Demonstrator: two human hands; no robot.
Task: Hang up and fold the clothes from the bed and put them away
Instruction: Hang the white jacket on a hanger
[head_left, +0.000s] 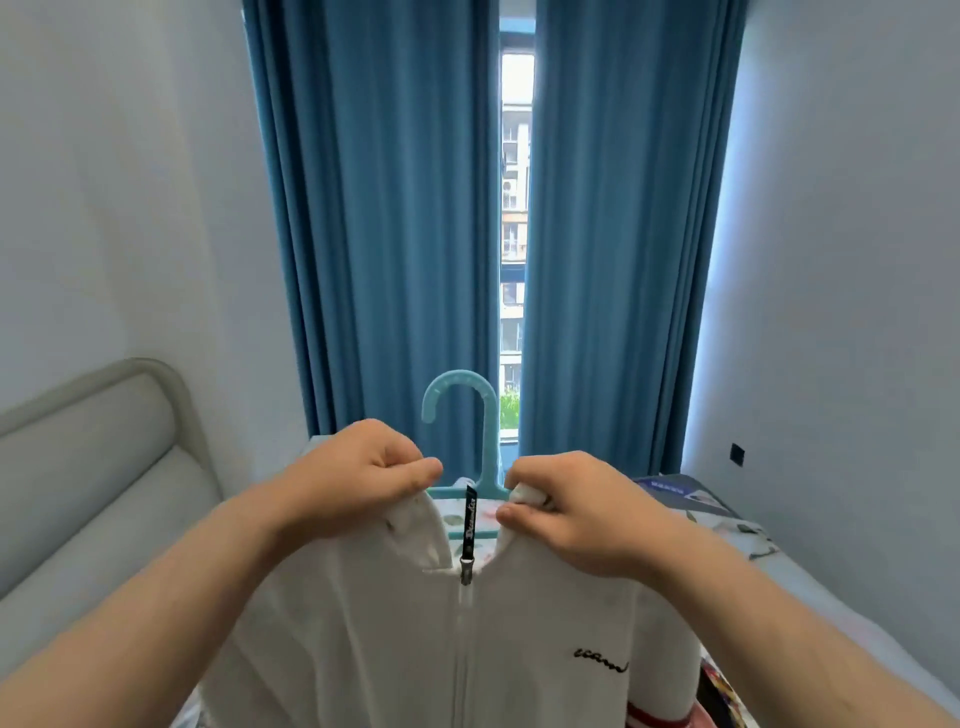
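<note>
While both bare forearms reach forward through the lower half of the view, one white zip-front jacket (395, 634) hangs upright at the centre on one pale blue plastic hanger (485, 415), whose hook stands above the collar, between the two hands. The left hand (358, 473) pinches the left collar edge between thumb and curled fingers. The right hand (566, 512) pinches the right collar edge in the same way. The hanger's horizontal bars show inside the open neck. The zip is closed to just below the collar, and one black zipper-pull strap (469, 519) with white lettering crosses in front of those bars. One line of black script embroidery (601, 653) marks the chest on the right side. Behind the jacket hang two blue curtain panels (384, 234), parted by a narrow strip of window (515, 208) that shows buildings and greenery. One grey padded headboard (88, 457) stands against the white wall at left. The bed (810, 587) runs behind and to the right, largely hidden by the jacket and the arms. One flat blue-and-purple box (675, 488) lies at its far right end. One black wall socket (736, 454) sits on the right wall.
</note>
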